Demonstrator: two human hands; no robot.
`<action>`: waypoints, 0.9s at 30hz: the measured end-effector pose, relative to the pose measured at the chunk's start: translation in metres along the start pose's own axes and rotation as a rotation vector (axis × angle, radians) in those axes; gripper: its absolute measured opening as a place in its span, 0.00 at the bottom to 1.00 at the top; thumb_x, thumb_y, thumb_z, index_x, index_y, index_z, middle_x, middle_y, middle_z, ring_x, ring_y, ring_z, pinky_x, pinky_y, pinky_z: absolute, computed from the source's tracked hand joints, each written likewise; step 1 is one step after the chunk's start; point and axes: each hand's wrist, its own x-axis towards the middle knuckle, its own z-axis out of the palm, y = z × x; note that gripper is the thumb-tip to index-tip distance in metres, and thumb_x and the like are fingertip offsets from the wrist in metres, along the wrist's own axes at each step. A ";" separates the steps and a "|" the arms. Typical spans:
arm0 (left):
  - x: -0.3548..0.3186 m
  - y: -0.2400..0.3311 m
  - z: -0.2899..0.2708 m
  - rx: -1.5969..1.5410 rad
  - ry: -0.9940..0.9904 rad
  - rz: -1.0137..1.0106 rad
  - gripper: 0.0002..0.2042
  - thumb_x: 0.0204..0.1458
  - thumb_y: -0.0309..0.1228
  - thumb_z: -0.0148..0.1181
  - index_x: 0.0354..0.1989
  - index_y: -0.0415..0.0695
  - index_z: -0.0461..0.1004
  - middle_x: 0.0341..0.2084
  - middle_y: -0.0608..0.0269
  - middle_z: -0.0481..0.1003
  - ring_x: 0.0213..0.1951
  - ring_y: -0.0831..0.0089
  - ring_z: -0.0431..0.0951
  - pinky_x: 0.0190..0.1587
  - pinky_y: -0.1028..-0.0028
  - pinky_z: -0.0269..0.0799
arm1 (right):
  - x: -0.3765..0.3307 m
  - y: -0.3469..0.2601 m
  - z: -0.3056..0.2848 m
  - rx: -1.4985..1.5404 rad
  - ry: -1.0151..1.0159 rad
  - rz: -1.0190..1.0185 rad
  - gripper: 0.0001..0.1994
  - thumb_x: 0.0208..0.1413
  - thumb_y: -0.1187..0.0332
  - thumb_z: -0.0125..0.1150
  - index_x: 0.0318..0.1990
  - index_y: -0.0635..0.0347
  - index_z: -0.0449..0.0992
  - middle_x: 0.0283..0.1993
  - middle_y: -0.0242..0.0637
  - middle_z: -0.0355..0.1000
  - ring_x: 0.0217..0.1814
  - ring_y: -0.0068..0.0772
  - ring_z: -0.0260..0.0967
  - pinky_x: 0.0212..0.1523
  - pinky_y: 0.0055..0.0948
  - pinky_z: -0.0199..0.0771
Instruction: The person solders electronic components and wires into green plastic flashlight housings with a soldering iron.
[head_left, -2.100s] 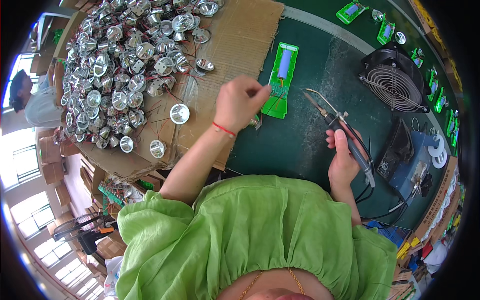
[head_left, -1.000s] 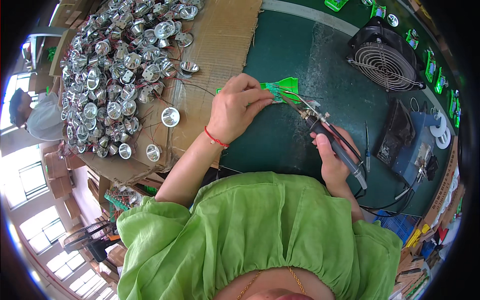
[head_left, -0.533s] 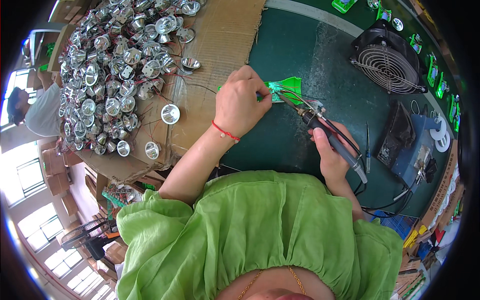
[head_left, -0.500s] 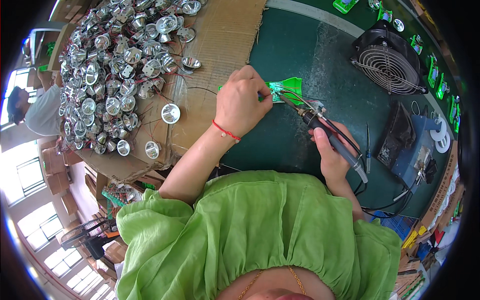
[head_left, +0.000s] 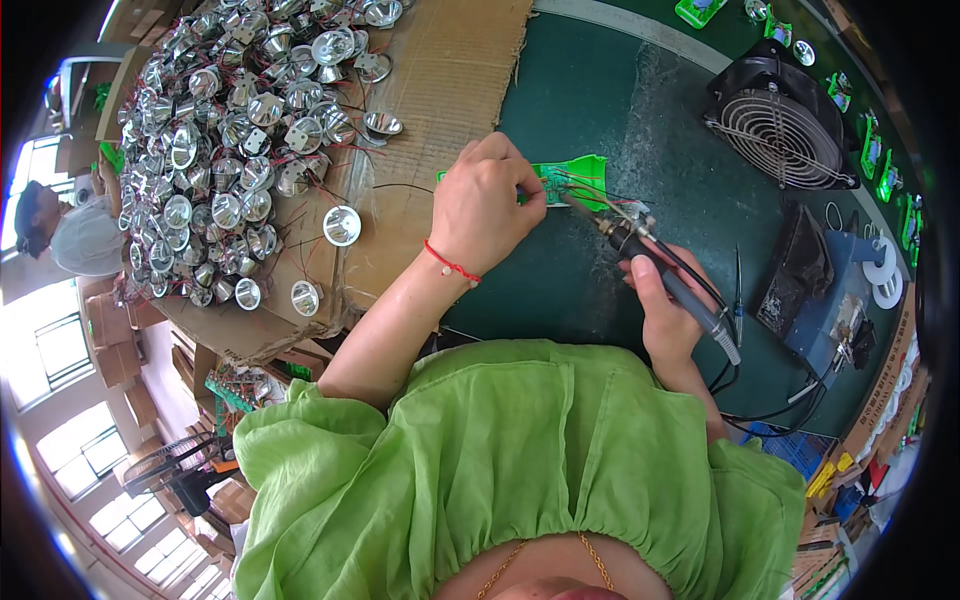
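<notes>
Soldering iron (head_left: pixel 692 300) is grasped by the right hand (head_left: pixel 668 318), right of centre, its tip near the green casing (head_left: pixel 590 172) at the frame's upper centre; the left hand (head_left: pixel 482 200) covers part of that casing, its grip impossible to tell.

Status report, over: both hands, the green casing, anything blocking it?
Right hand closed on soldering iron, tip by green casing, contact unclear. Left hand over casing's left part, grip hidden. That hand blocks part of the view.

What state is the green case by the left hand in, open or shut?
Open, at least where it shows: the green case lies uncovered, its circuit board exposed.
</notes>
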 end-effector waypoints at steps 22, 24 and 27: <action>0.006 -0.002 -0.041 -0.132 -0.132 0.167 0.11 0.39 0.29 0.64 0.34 0.44 0.79 0.32 0.58 0.73 0.37 0.60 0.75 0.39 0.65 0.72 | 0.006 0.007 -0.038 0.109 0.270 -0.005 0.12 0.55 0.74 0.57 0.45 0.71 0.72 0.34 0.44 0.75 0.31 0.25 0.73 0.34 0.20 0.73; 0.011 -0.010 -0.048 0.068 -0.120 0.207 0.18 0.36 0.31 0.66 0.41 0.45 0.77 0.34 0.57 0.73 0.39 0.59 0.75 0.41 0.65 0.72 | 0.008 0.015 -0.045 0.108 0.295 -0.002 0.12 0.55 0.74 0.57 0.45 0.71 0.72 0.33 0.44 0.75 0.31 0.24 0.72 0.34 0.19 0.73; 0.026 -0.029 -0.050 0.410 -0.456 0.048 0.21 0.31 0.37 0.70 0.38 0.45 0.78 0.36 0.56 0.76 0.36 0.61 0.78 0.41 0.69 0.72 | 0.015 0.019 -0.051 0.125 0.314 0.001 0.12 0.56 0.74 0.57 0.45 0.71 0.72 0.33 0.43 0.75 0.30 0.24 0.72 0.33 0.19 0.72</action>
